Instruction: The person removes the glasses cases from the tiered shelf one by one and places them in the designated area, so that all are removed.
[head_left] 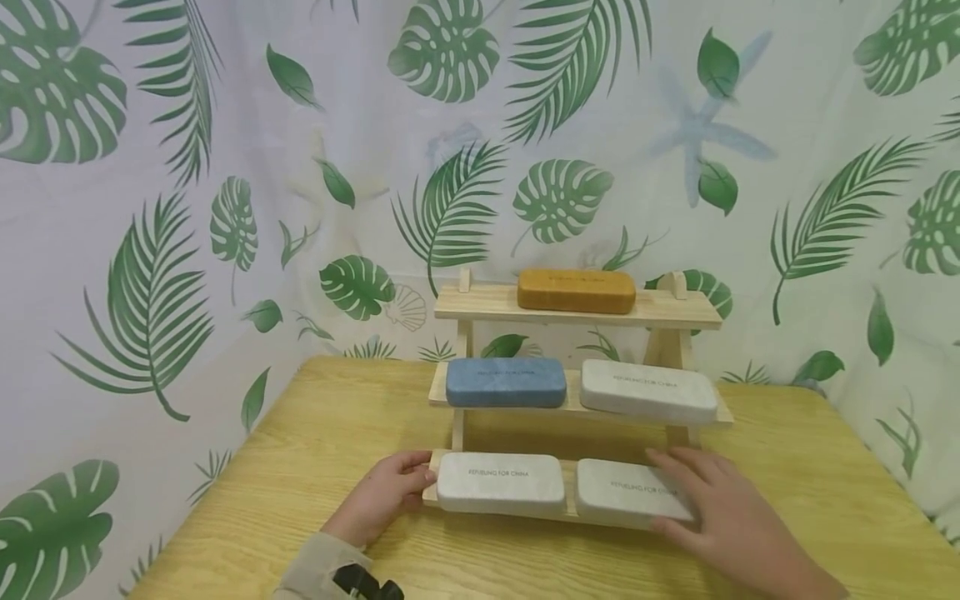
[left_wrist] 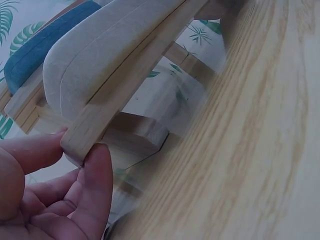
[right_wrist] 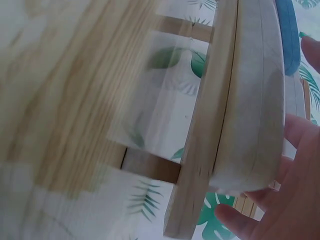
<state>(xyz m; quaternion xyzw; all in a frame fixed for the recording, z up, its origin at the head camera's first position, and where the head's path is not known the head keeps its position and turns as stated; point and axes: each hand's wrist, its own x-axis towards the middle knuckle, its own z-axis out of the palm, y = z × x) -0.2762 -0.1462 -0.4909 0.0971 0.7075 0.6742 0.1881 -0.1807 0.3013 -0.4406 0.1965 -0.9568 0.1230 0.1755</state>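
Observation:
A tiered wooden display rack [head_left: 577, 315] holds several long, rounded cases that look like glasses cases. My left hand [head_left: 384, 493] is at the left end of its bottom shelf; in the left wrist view, thumb and finger pinch the shelf's wooden end [left_wrist: 82, 137]. Beside that grip lies a white case [head_left: 500, 483]. My right hand [head_left: 731, 517] spans the right end of a second white case [head_left: 633, 492], its fingers spread behind and the thumb in front. In the right wrist view that thumb [right_wrist: 235, 220] looks apart from the case.
On the middle shelf sit a blue case [head_left: 506, 383] and another white case [head_left: 648, 390]. An orange case [head_left: 576, 292] lies on the top shelf. The rack stands on a wood-grain table [head_left: 300, 450], before a leaf-patterned curtain [head_left: 337, 108].

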